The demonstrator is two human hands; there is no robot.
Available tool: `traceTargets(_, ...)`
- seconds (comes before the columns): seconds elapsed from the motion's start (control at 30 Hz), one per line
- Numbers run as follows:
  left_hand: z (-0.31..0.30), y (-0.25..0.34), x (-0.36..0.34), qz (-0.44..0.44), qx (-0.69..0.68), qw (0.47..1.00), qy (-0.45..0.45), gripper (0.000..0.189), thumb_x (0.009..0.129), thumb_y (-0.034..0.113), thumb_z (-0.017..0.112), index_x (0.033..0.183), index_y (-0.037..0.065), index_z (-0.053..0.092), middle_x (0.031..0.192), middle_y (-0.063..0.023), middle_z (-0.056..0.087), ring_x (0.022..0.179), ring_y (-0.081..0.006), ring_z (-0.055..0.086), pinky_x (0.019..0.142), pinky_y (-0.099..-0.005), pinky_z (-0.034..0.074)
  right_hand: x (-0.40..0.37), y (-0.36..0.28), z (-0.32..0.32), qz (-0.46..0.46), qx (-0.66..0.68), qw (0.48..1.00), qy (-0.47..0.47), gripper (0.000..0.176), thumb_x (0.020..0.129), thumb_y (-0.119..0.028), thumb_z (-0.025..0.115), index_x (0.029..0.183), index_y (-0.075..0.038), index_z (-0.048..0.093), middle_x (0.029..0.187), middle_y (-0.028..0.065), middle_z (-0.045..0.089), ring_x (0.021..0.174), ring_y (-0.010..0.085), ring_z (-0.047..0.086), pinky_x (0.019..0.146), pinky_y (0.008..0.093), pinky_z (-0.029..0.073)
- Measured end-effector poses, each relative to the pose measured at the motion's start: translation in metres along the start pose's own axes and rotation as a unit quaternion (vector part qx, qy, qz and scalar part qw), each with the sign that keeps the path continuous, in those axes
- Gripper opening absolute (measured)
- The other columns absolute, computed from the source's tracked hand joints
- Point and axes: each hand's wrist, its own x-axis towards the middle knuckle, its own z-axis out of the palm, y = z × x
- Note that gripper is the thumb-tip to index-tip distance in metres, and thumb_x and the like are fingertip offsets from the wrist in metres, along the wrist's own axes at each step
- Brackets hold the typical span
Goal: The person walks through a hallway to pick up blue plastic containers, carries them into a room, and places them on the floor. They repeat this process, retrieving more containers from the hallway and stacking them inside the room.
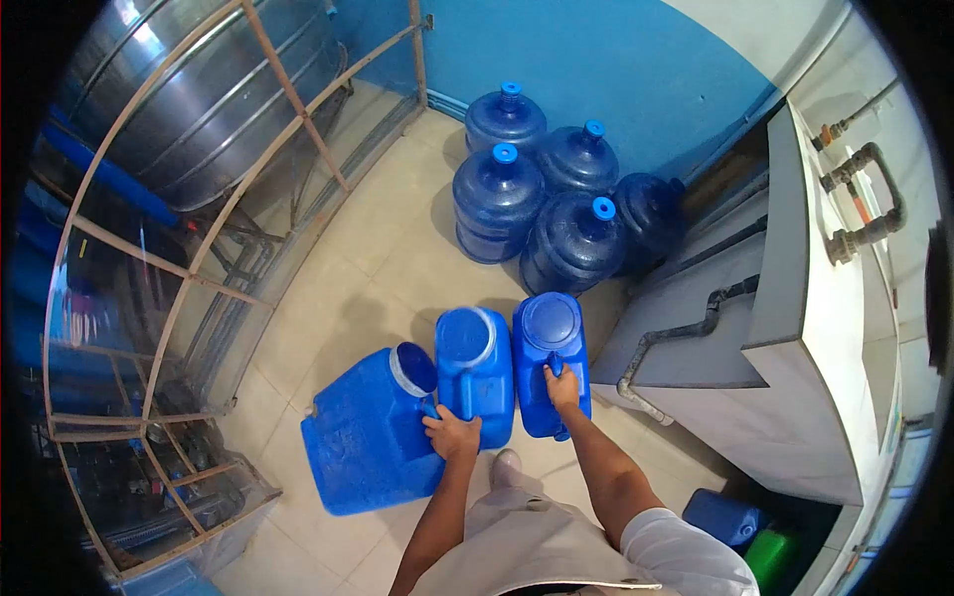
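Three blue plastic jerry cans stand on the tiled floor in front of me. My right hand (562, 388) grips the handle of the right jerry can (550, 350), which stands upright. My left hand (452, 434) is closed on the handle between the middle jerry can (475, 366) and the left jerry can (373, 437); which of the two it holds I cannot tell. The left can leans to the left, and its open mouth shows a white rim.
Several round blue water bottles (497, 199) with blue caps stand against the blue wall. A grey counter (785, 328) with pipes runs along the right. A steel tank in a metal frame (199, 109) fills the left. A small blue can (723, 517) and a green can (773, 556) sit under the counter.
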Motion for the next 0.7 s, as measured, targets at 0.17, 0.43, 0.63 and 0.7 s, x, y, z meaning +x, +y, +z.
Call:
traceTargets(0.17, -0.036, 0.031, 0.01, 0.074, -0.124, 0.989, 0.018, 0.059, 0.077, 0.029, 0.061, 0.121, 0.004, 0.03, 0.108, -0.0219, 0.046, 0.094, -0.0396, 0.052, 0.078, -0.0448, 0.044, 0.042, 0.052, 0.007, -0.078, 0.064, 0.995, 0.029, 0.034, 0.079, -0.03, 0.059, 0.095, 0.0, 0.056, 0.053, 0.0099, 0.054, 0.037, 0.0171, 0.049, 0.035, 0.032, 0.039)
traceTargets(0.43, -0.011, -0.037, 0.083, 0.17, -0.221, 0.96, 0.02, 0.047, 0.086, 0.025, 0.048, 0.122, -0.001, 0.033, 0.111, -0.026, 0.05, 0.094, -0.0417, 0.052, 0.08, -0.0434, 0.042, 0.036, 0.029, -0.052, 0.074, 0.111, 0.983, -0.126, 0.045, 0.079, -0.036, 0.059, 0.104, -0.001, 0.047, 0.061, 0.0125, 0.056, 0.044, 0.0204, 0.054, 0.04, 0.0328, 0.044)
traceTargets(0.63, 0.031, -0.086, 0.109, 0.213, -0.227, 0.95, -0.009, 0.054, 0.084, 0.021, 0.05, 0.128, -0.002, 0.027, 0.123, -0.0285, 0.039, 0.112, -0.0399, 0.041, 0.094, -0.0397, 0.033, 0.002, -0.013, -0.073, 0.058, -0.205, 0.975, -0.056, 0.061, 0.079, -0.039, 0.056, 0.122, -0.003, 0.031, 0.115, 0.0213, 0.047, 0.108, 0.0341, 0.045, 0.089, 0.0435, 0.037)
traceTargets(0.7, 0.027, -0.095, 0.103, 0.222, -0.16, 0.962, -0.009, 0.06, 0.084, 0.019, 0.052, 0.131, -0.001, 0.021, 0.126, -0.0292, 0.036, 0.117, -0.0394, 0.037, 0.098, -0.0385, 0.03, -0.023, -0.019, -0.091, -0.022, -0.164, 0.986, -0.002, 0.059, 0.078, -0.033, 0.057, 0.121, -0.001, 0.031, 0.118, 0.0228, 0.043, 0.109, 0.0366, 0.044, 0.09, 0.0436, 0.037)
